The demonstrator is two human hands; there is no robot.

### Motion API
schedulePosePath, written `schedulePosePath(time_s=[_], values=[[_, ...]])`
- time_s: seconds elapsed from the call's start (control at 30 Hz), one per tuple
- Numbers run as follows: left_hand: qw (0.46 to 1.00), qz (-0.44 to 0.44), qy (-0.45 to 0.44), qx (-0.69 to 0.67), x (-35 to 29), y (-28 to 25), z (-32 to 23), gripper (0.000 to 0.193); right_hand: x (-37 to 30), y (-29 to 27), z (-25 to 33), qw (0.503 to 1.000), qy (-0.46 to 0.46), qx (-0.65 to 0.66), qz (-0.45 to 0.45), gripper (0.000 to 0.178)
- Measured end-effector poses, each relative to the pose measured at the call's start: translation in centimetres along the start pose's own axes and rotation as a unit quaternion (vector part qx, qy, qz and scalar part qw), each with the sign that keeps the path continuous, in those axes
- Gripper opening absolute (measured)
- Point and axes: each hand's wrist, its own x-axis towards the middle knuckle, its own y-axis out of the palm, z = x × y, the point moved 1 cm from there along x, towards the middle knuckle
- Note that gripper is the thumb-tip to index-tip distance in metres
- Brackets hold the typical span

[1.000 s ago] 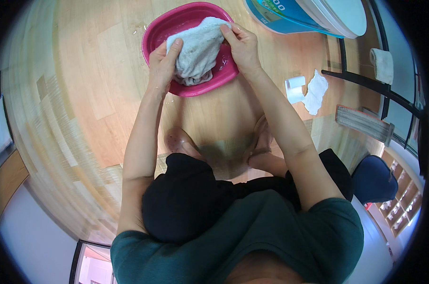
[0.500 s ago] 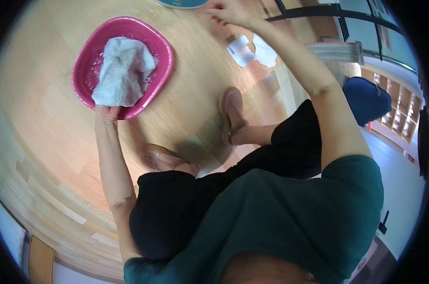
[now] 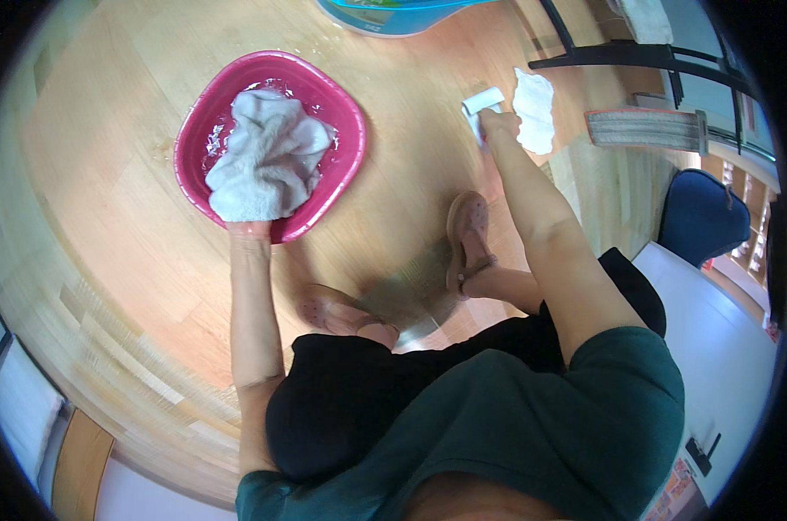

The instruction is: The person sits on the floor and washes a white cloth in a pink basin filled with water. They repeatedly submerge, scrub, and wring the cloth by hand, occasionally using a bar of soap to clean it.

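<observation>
A wet white towel (image 3: 267,156) lies bunched in a pink basin (image 3: 354,161) of water on the floor. My left hand (image 3: 250,229) reaches in over the near rim and disappears under the towel, which hides its fingers. To the right, my right hand (image 3: 500,124) is down at floor level, its fingers closed round a small white plastic bottle (image 3: 482,101). The hand covers part of that bottle. Just right of it lies a crumpled white sheet (image 3: 534,111), like paper or thin cloth.
A blue tub (image 3: 402,19) with something green inside stands at the far edge. Black metal legs (image 3: 637,56) and a grey bar (image 3: 645,130) are at the right, near a dark blue seat (image 3: 704,215). My sandalled feet (image 3: 467,239) are between the basin and me.
My right hand has come down from beside the blue tub to the white bottle. The left hand stays under the towel. The whole view has shifted, bringing more of the tub into sight.
</observation>
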Motion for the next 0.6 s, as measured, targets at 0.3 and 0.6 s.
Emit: schedulePosePath(time_s=[0.3,0.6], values=[[0.836,0.014,-0.247,-0.491,-1.1,-0.6,0.3,0.043,-1.0,-0.9,1.7,0.998,-0.051,0.030,0.037,0.055],[0.575,-0.129,-0.354,-0.726,-0.1,-0.8,3.2,0.042,-2.1,-2.9,0.8,0.875,-0.276,0.397,-0.022,0.010]])
